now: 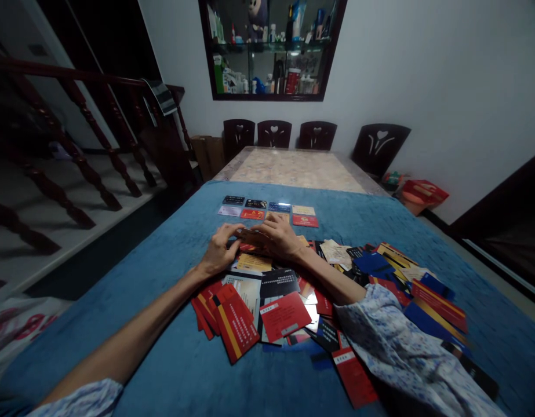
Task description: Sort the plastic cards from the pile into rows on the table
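Head view: the left hand (218, 250) and the right hand (279, 236) were found together near the middle of the blue cloth (163, 249), fingers curled narrowly about a small card (251, 236) pinched between them. A loose heap of cards (284, 315) was spread from beneath the hands toward the near and right edges. Two neat rows of cards (267, 211) were laid just beyond the hands, toward the far edge.

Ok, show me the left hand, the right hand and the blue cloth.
left hand (218, 253), head view, back of the hand
right hand (279, 236), head view, back of the hand
blue cloth (163, 255), head view, bare part left of the cards
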The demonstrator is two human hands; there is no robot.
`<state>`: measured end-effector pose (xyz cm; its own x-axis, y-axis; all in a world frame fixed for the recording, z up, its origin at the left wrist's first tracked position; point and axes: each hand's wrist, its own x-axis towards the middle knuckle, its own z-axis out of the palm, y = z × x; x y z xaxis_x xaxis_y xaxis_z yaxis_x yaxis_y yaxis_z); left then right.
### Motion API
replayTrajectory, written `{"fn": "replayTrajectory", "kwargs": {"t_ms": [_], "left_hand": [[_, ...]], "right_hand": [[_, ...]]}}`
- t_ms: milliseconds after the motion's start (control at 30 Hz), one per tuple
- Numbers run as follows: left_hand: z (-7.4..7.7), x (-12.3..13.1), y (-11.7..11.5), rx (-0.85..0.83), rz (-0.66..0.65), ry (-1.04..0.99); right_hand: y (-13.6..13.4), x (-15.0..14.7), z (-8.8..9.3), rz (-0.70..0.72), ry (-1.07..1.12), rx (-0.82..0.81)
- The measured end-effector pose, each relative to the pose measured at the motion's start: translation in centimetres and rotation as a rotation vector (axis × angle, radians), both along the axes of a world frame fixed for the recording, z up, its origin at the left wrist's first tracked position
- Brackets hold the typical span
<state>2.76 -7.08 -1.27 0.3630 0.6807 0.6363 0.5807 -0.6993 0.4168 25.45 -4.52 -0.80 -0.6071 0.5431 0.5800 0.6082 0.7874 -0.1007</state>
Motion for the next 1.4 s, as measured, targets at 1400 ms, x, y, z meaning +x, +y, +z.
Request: {"fn": "replayTrajectory", "kwargs": {"t_ms": [1400], "left_hand": [[2.1, 0.8, 3.7, -0.266, 0.062, 0.333]], "right_hand": [[-0.6, 1.1, 2.7, -0.297, -0.333, -0.167]]}}
